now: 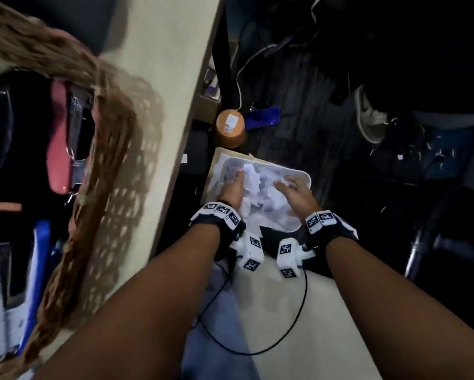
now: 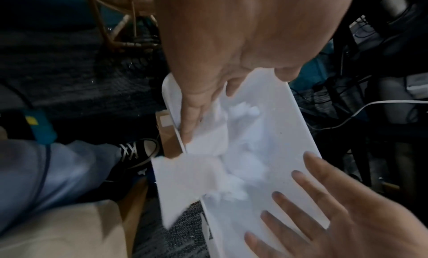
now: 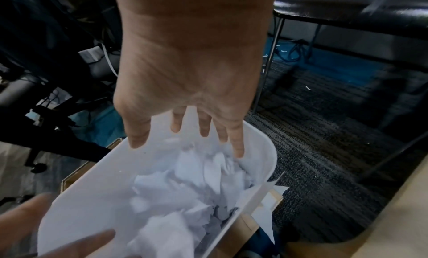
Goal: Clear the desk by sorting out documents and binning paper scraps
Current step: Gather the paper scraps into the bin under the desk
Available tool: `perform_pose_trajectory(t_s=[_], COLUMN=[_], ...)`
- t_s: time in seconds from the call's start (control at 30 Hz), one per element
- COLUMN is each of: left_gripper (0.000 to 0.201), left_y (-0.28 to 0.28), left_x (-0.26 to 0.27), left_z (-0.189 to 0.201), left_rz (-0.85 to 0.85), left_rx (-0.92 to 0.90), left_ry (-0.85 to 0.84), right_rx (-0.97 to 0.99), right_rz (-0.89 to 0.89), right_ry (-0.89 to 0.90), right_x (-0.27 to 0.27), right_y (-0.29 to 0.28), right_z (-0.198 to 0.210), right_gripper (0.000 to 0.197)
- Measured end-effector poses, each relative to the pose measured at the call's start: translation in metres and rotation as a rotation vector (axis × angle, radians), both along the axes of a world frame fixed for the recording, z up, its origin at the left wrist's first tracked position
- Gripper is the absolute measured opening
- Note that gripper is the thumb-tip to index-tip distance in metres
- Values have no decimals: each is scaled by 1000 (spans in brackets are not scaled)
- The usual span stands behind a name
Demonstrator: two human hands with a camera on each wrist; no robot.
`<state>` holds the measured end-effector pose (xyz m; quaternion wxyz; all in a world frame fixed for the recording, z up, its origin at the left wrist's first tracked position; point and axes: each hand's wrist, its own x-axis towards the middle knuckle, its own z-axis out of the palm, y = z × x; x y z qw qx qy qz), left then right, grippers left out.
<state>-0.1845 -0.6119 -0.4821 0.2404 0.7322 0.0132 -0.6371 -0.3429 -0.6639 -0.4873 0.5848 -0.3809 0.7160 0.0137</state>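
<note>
Fingers (image 3: pixel 234 134) of the right hand (image 3: pixel 185 75) are spread straight over the white bin (image 3: pixel 76 203), its grip wide open and holding nothing. The left hand (image 2: pixel 222 48) is also open, fingers extended, with one fingertip lying against a flat sheet (image 2: pixel 206 139) at the bin's rim; whether it presses the sheet is unclear. Crumpled paper scraps (image 3: pixel 185 188) fill the bin, which stands on the floor beside the bench (image 1: pixel 159 78).

The head view alone shows both hands above the bin and an orange cylinder (image 1: pixel 230 127) beyond it. The left wrist view shows a sheet hanging over the bin's rim and a black sneaker (image 2: pixel 136 154) nearby. The right wrist view shows a cardboard box (image 3: pixel 245 231) against the bin and grey carpet (image 3: pixel 324 152).
</note>
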Motion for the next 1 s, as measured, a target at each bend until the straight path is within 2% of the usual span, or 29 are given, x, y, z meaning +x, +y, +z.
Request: perform_pose_trajectory(t_s=[0.07, 0.13, 0.27, 0.33, 0.4, 0.47, 0.57, 0.7, 0.8, 0.87, 0.93, 1.0], left_gripper=[81, 64, 72, 68, 62, 52, 36, 29, 20, 17, 17, 15], left_y=[-4, -5, -6, -6, -5, 1, 24, 75, 132, 180, 234, 291], left_x=[2, 6, 20, 26, 28, 26, 22, 44, 92, 126, 158, 187], left_z=[16, 32, 75, 95, 116, 144, 214, 298, 342, 367, 381, 382], left_rz=[55, 51, 74, 161, 175, 80, -188, -272, -318, -309, -251, -138], left_rx=[5, -4, 33, 14, -46, -106, -208, -349, -499, -574, -610, -598], left_ry=[-2, -45, -50, 14, 50, 55, 88, 199, 176, 70, -94, -280], right_rx=[-13, -17, -26, -44, -32, -26, -122, -481, -815, -976, -1055, -1046], right_rz=[56, 75, 78, 100, 53, -4, 49, 324, 485, 593, 815, 1068], right_ry=[-4, 36, 46, 23, -41, -125, -218, -240, -300, -430, -558, -642], right_x=[-3, -4, 6, 15, 24, 37, 66, 120, 178, 216, 249, 278], right_y=[1, 1, -1, -1, 1, 5, 15, 28, 59, 93, 135, 177], right_z=[6, 14, 49, 70, 93, 121, 176, 269, 339, 372, 392, 400], right_gripper=[46, 39, 31, 29, 22, 16, 15, 12, 10, 8, 7, 11])
